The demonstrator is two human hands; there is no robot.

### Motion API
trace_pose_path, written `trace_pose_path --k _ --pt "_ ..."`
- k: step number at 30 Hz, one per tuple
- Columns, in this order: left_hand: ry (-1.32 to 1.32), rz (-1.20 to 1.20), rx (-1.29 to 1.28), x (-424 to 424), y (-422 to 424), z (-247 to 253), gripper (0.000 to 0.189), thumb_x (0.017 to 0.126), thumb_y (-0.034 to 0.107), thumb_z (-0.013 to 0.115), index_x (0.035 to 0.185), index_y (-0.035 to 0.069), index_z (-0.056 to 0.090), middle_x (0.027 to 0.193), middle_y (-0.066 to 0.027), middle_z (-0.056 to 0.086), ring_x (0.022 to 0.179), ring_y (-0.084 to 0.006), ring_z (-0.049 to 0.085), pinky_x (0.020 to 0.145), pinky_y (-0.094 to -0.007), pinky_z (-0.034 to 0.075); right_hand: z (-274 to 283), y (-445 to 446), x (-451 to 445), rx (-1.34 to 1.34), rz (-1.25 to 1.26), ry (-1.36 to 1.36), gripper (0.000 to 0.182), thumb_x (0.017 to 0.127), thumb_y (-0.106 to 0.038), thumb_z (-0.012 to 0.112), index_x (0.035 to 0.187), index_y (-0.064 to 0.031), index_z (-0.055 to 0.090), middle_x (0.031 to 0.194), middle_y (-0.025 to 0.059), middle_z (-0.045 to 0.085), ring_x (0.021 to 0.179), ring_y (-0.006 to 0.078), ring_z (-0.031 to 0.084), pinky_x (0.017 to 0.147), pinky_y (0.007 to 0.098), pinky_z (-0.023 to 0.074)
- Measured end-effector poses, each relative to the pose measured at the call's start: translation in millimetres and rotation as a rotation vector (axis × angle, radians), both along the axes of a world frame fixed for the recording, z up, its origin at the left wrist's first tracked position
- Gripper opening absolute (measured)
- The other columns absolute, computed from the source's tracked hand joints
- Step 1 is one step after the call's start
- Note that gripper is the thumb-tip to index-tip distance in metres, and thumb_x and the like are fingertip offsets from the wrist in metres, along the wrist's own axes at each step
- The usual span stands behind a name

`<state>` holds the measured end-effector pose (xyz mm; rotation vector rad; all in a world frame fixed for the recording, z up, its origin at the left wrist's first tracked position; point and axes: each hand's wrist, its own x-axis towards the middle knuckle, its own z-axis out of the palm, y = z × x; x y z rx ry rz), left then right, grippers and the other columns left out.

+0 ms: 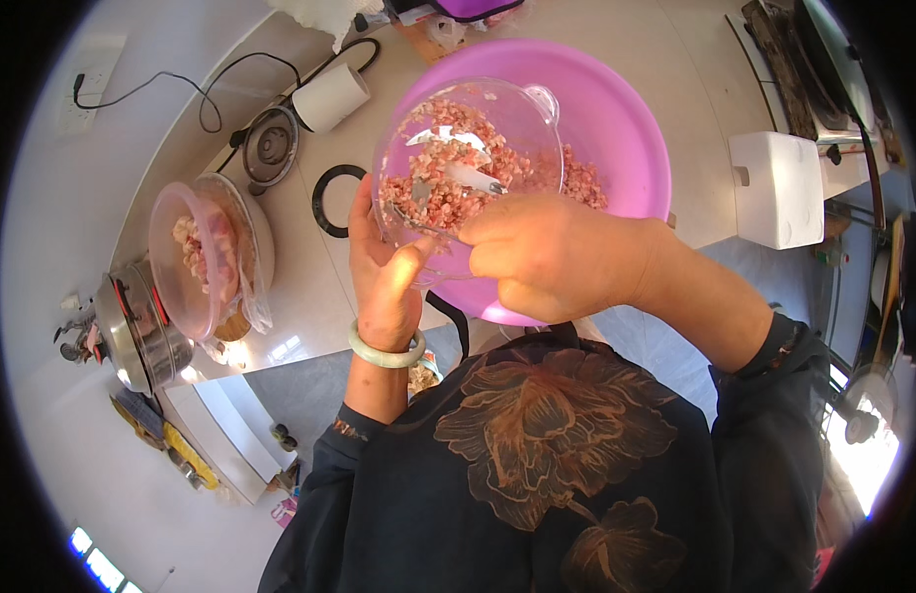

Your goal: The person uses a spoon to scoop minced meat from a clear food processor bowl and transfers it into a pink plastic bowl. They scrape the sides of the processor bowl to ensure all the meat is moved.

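A clear food-processor bowl [469, 85] with minced meat [447, 178] and a bladed white shaft [472, 178] inside is tilted over a large pink plastic basin [628, 118]. My left hand [387, 274] grips the bowl's near left side, thumb at the rim. In my right hand [561, 256] is the handle of a thin metal utensil [428, 228], whose far end reaches into the bowl; its tip is partly hidden in the meat. More minced meat [582, 181] lies in the basin, seen beside the bowl.
To the left are a black ring [320, 200], a motor base [270, 144] with a cord, a white cylinder [332, 98], a clear tub [161, 259] near meat pieces, and a steel pot [135, 326]. A white foam box [780, 190] stands at the right counter edge.
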<state>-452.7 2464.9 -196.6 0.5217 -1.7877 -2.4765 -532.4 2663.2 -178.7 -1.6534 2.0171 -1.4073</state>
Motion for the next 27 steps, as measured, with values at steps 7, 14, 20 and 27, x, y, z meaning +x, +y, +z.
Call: trace_pose_path --k 7,14,20,27 --pt "0.035 0.030 0.030 -2.8 5.0 1.7 0.084 0.077 0.007 0.066 0.149 -0.002 0.024 0.140 -0.0168 0.045 0.130 -0.0288 0.047 0.109 -0.0425 0.039 -0.1 10.5 28.3 -0.042 -0.115 -0.179 0.007 0.075 -0.006 0.059 0.080 -0.0018 0.057 0.079 0.0138 0.055 0.080 0.0340 0.059 0.069 0.0448 0.0490" --pt "0.010 0.046 0.051 -2.8 0.7 1.1 0.086 0.077 0.009 0.067 0.149 -0.003 0.024 0.140 -0.0174 0.045 0.130 -0.0289 0.047 0.109 -0.0415 0.039 9.2 34.9 25.5 0.211 -0.063 -0.045 0.014 0.073 -0.002 0.060 0.087 -0.0014 0.060 0.080 0.0123 0.055 0.083 0.0326 0.059 0.072 0.0444 0.0500" --pt "0.015 0.001 0.061 -1.9 0.8 8.3 0.086 0.076 0.010 0.068 0.149 -0.002 0.024 0.141 -0.0173 0.044 0.131 -0.0293 0.046 0.108 -0.0426 0.040 15.4 50.5 20.5 0.057 -0.102 -0.292 0.025 0.080 0.002 0.057 0.103 0.0004 0.065 0.091 0.0153 0.065 0.086 0.0344 0.064 0.075 0.0420 0.0523" --pt "0.025 -0.054 0.008 0.6 -2.5 8.8 0.087 0.077 0.013 0.068 0.150 -0.002 0.023 0.142 -0.0172 0.044 0.130 -0.0301 0.048 0.105 -0.0439 0.043 15.7 55.3 22.5 0.025 -0.205 -0.460 0.023 0.083 0.005 0.057 0.104 0.0029 0.066 0.091 0.0147 0.067 0.081 0.0303 0.065 0.073 0.0366 0.0520"
